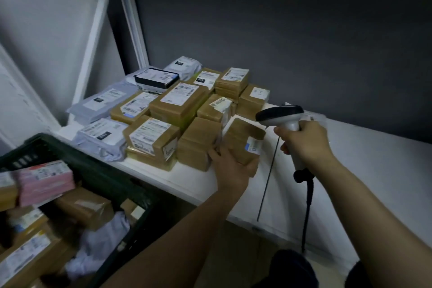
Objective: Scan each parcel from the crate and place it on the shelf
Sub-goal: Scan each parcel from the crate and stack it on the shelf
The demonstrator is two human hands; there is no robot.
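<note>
Item: brown parcel (243, 140), on the shelf (350, 159) near its front edge, at the right end of the parcels already stacked (177, 105) there. Left hand (230, 163) grips its near end; whether it lies fully flat cannot be told. Right hand (304, 141) is closed round the scanner (280, 114), held above the shelf, with the cable (306, 213) hanging past the shelf front. Crate (105, 170) sits below the shelf's left front, still holding parcels. Risks: parcel released while overhanging could tip off; a nudge could shift neighbouring boxes; the cable could snag the shelf edge.
</note>
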